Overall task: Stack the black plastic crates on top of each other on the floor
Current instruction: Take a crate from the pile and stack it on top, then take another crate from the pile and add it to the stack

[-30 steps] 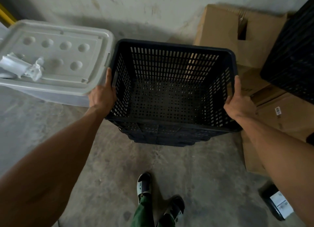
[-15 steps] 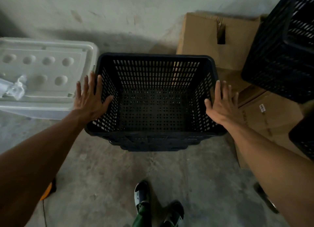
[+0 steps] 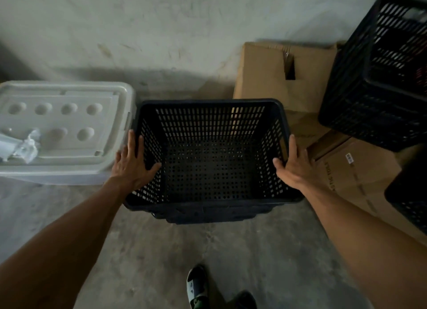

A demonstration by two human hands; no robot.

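On the crate rims, both hands rest.

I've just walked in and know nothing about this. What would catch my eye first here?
The big black crate in the middle, seated on another black crate on the concrete floor, with the person's left hand and right hand at its two side rims. To its left sits a pale plastic bin with a dimpled lid; to its right, cardboard boxes against the wall and more black crates resting on them.
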